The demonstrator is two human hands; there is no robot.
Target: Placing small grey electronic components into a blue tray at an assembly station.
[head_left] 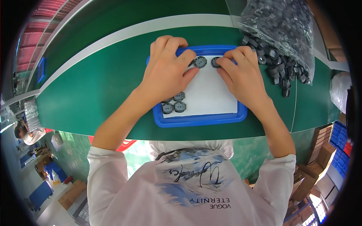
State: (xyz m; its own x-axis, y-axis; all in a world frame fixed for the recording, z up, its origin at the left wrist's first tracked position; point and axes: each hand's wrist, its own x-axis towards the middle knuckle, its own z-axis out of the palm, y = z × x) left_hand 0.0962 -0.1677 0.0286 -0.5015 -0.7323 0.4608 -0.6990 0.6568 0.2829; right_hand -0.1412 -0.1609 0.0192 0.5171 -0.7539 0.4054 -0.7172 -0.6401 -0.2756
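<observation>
A blue tray (200,121) lined with a white sheet (211,94) lies before me. My left hand (167,69) reaches over its left side, thumb and index finger curled about small dark grey round plastic parts at the far edge; one part (200,61) shows by the fingertips, another is mostly hidden behind them. At the far right of the sheet, my right hand (241,71) pinches a similar dark part (216,62) between thumb and fingers. Several more parts (180,107) sit in rows at the near left corner, partly covered by my left wrist.
A clear plastic bag (279,30) full of dark parts lies at the far right, with a loose heap (281,67) spilling from its mouth onto the green table (94,86). A pale rail (151,26) runs behind the tray. Another person (32,133) is at the far left.
</observation>
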